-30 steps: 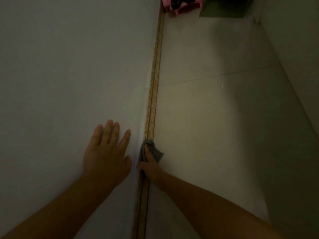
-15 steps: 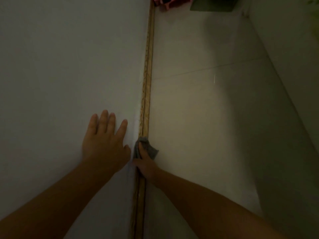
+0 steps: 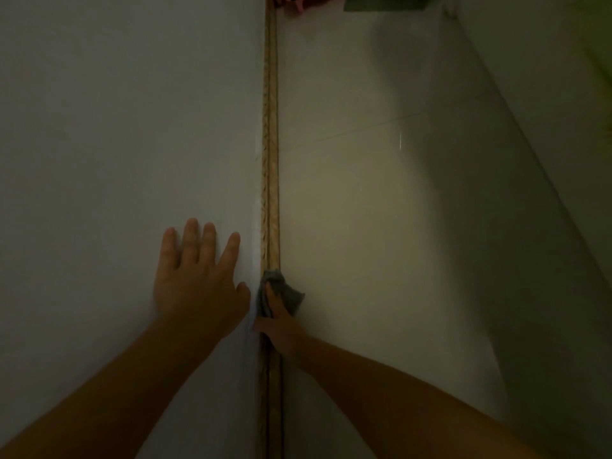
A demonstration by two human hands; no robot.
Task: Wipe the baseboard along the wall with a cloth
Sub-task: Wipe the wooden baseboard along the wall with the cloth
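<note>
two hands low in the frame: left hand (image 3: 198, 286) flat on the wall (image 3: 116, 127), fingers spread; right hand (image 3: 278, 329) seemingly presses a grey cloth (image 3: 284, 291) against the baseboard (image 3: 270, 160), lower centre.

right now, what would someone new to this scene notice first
The eye lands on the two hands low in the frame: the left hand lies flat with spread fingers on the pale wall, while the right hand presses a grey cloth against the wooden baseboard. That baseboard runs as a yellowish strip up the middle, between the wall and the tiled floor.
</note>
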